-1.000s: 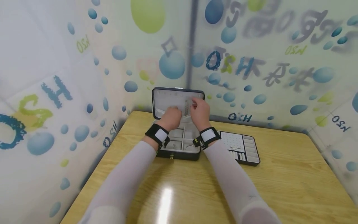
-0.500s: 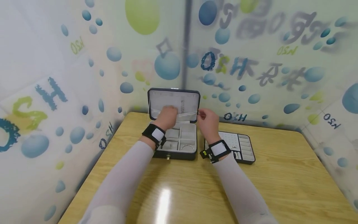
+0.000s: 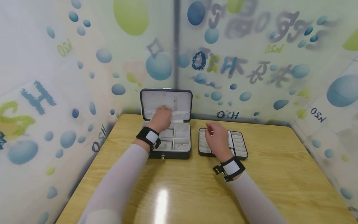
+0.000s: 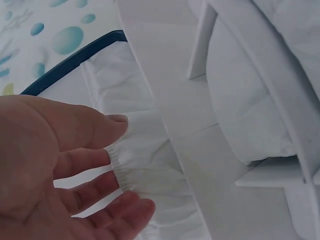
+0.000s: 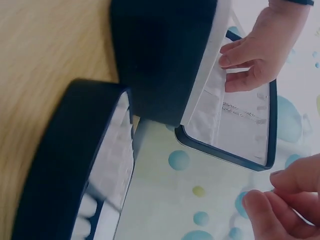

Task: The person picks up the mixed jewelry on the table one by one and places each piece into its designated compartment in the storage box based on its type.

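A dark jewelry box stands with its lid raised; the lid has a white elastic pocket across its inside. My left hand grips the pocket's gathered edge, the thumb in front and some fingers tucked behind it. A thin chain necklace hangs inside the lid beside that hand. My right hand is over the separate jewelry tray, right of the box, its fingers loosely bent and nothing visible between them. In the right wrist view, thumb and fingertips are close together.
In the box's front right compartment lies a bracelet, with a small item in the compartment beside it. Box and tray rest apart on a wooden table. Patterned walls rise close behind and at the left.
My right hand has moved away from the lid, right and toward me, over the tray. My left hand stays at the lid pocket. The head view has turned slightly right.
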Available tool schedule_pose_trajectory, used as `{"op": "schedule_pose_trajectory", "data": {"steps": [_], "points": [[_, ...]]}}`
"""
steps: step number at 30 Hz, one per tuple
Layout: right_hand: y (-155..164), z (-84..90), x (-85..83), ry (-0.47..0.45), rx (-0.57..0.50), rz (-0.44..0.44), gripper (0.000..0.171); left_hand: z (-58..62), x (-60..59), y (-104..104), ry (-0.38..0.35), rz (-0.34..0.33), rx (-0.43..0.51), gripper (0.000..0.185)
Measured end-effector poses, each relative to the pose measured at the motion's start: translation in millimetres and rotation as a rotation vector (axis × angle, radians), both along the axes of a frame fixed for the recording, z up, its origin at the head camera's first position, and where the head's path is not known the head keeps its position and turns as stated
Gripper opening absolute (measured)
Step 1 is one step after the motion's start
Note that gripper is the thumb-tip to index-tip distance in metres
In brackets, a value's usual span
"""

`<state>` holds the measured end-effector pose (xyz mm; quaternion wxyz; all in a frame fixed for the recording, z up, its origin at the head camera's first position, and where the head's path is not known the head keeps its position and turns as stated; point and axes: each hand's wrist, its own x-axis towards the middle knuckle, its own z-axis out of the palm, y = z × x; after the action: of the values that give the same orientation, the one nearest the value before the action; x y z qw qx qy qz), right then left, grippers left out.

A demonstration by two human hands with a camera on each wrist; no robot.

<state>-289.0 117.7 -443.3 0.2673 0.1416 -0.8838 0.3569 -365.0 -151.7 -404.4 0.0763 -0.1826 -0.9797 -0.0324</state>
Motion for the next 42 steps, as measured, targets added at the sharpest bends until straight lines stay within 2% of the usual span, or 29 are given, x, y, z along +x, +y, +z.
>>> {"op": "schedule_pose_trajectory", "data": {"steps": [7, 13, 21, 26, 30, 36, 42], "points": [[17.4, -3.1, 15.9, 0.002, 0.082, -0.007, 0.025, -2.8, 1.2, 0.3, -0.066, 0.042, 0.131, 0.042], [29.9, -3.2, 17.9, -0.036, 0.092, -0.047, 0.025, -8.0, 3.5, 6.5, -0.084, 0.064, 0.225, 0.051], [48.6, 3.4, 17.1, -0.093, 0.09, -0.103, 0.029, -4.0, 32.8, 36.4, -0.076, 0.024, 0.386, 0.053], [62.2, -0.5, 21.5, -0.193, 0.13, -0.129, 0.034, -7.7, 48.4, 57.1, -0.165, 0.027, 0.497, 0.054], [71.5, -7.4, 24.2, -0.241, 0.161, -0.134, 0.037, -7.6, 55.4, 71.4, -0.218, 0.033, 0.579, 0.055], [87.9, -15.3, 21.4, -0.228, 0.187, -0.164, 0.037, -13.5, 59.3, 92.8, -0.278, 0.009, 0.673, 0.054], [97.0, -18.7, 15.6, -0.272, 0.19, -0.202, 0.041, -19.0, 70.4, 113.3, -0.296, -0.026, 0.664, 0.054]]}}
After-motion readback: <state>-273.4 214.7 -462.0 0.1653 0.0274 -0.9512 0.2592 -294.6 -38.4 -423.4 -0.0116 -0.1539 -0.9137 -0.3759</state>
